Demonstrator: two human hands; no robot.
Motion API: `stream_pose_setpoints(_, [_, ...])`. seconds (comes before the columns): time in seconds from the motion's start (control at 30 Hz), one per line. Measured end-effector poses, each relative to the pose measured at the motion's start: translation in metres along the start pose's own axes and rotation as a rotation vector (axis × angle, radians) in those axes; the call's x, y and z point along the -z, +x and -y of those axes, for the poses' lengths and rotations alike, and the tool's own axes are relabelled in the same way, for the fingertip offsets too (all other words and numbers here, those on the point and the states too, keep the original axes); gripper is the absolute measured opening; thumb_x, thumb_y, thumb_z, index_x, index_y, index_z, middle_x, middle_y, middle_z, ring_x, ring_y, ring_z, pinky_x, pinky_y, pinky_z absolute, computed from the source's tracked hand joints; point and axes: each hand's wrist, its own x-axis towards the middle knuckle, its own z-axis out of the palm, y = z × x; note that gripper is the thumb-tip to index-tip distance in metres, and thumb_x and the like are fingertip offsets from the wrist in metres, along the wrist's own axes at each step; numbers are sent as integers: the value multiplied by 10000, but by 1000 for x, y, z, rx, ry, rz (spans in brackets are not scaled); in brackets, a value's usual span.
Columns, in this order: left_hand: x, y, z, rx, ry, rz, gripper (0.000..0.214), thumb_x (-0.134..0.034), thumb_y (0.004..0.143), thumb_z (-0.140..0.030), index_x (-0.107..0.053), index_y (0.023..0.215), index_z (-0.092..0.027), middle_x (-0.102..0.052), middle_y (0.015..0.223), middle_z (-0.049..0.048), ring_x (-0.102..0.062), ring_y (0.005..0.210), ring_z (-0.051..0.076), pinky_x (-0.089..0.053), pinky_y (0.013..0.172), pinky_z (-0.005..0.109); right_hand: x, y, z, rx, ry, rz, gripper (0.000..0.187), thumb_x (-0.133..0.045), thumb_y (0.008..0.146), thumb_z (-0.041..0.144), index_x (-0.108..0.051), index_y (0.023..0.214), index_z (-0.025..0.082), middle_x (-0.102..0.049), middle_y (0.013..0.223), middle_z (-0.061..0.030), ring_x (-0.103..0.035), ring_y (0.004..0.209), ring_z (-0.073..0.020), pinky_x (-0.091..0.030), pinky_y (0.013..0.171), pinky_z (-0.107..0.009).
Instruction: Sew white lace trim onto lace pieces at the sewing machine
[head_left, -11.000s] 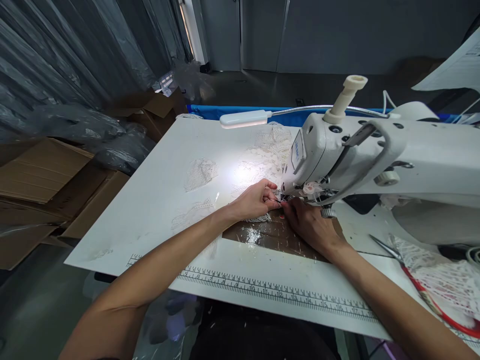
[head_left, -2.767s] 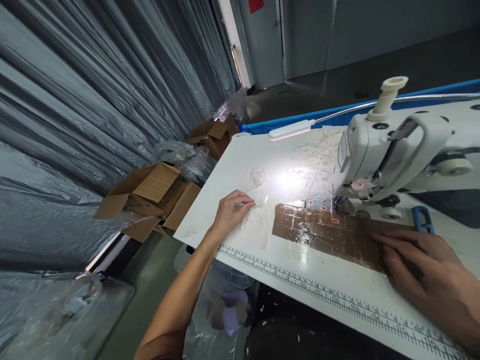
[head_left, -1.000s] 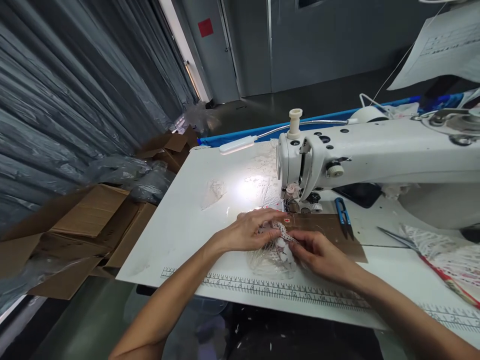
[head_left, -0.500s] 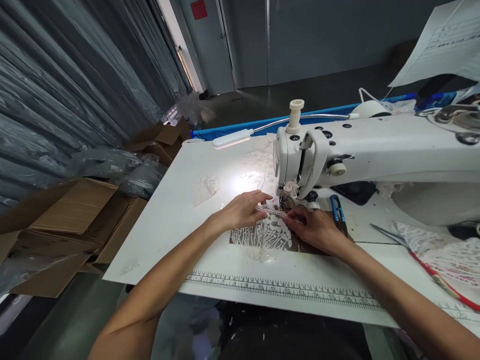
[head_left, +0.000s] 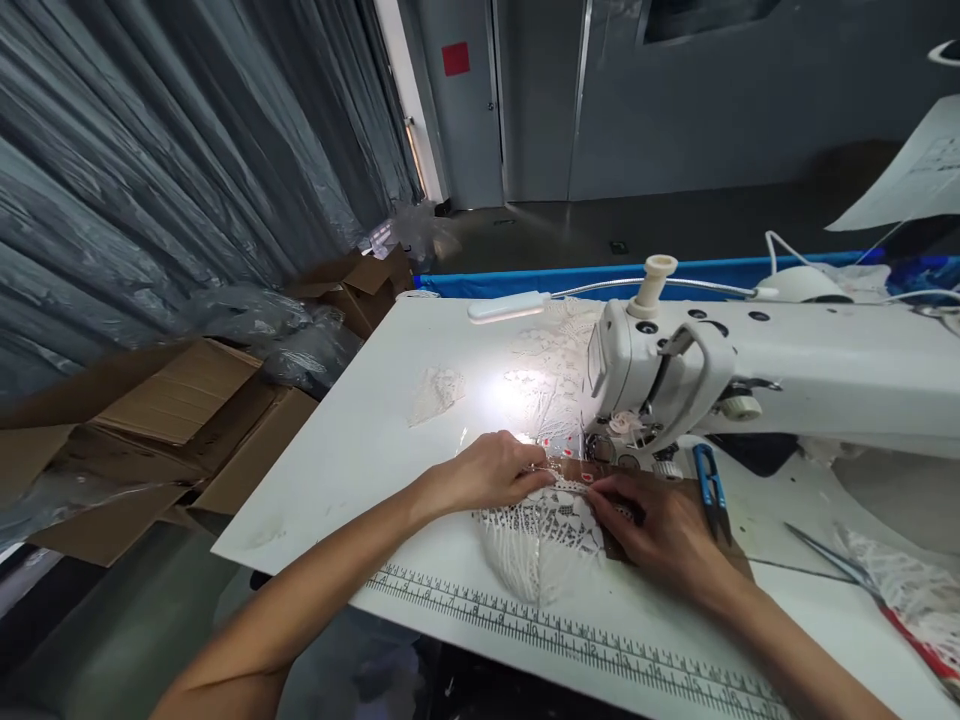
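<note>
A piece of white lace lies on the table in front of the sewing machine, its lower part spread toward the ruler strip. My left hand pinches the lace's upper edge from the left. Opposite it, my right hand closes thumb and fingers on a narrow lace trim along that same edge. Both hands are just below the machine's needle area, which is partly hidden by its head. More lace lies behind, to the left of the machine head, under a bright lamp.
Blue thread snips lie right of my right hand, with pointed scissors farther right beside white lace. A small lace piece rests on the left. The lamp hangs above the table. Cardboard boxes stand left; a printed ruler runs along the front.
The view has shifted, so the machine and table sit lower and farther right. Both hands have drawn the lace edge toward the table's front, away from the needle area, keeping hold of it.
</note>
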Motion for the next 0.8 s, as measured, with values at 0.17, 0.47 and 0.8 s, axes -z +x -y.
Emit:
stream_pose_setpoints(0.17, [11,-11,12,50,26,-18,279,-547,909,-372,-631,725,-179,-467,463,-47,-399,408,71,-245,431,218,-6,-3,6,31,32,-31,327,-484,908,451,-709,962,222,-726,937,-90,-684,811,-241,-529,719,-380])
stream_pose_setpoints(0.47, [11,-9,39,-202,371,-193,218,-499,932,-252,-566,758,-140,-606,1169,134,-598,990,220,-487,803,376,-14,-5,9,23,-19,-30,316,-472,912,435,-715,927,233,-709,809,-60,-658,705,-211,-520,653,-334])
stream_pose_setpoints(0.8, [-19,-13,43,-374,552,-320,310,-418,980,-285,-493,706,-159,-554,678,27,-462,566,133,-369,521,273,-13,-9,6,-5,-28,49,242,-506,911,411,-691,995,280,-683,799,-21,-642,695,-181,-527,616,-279])
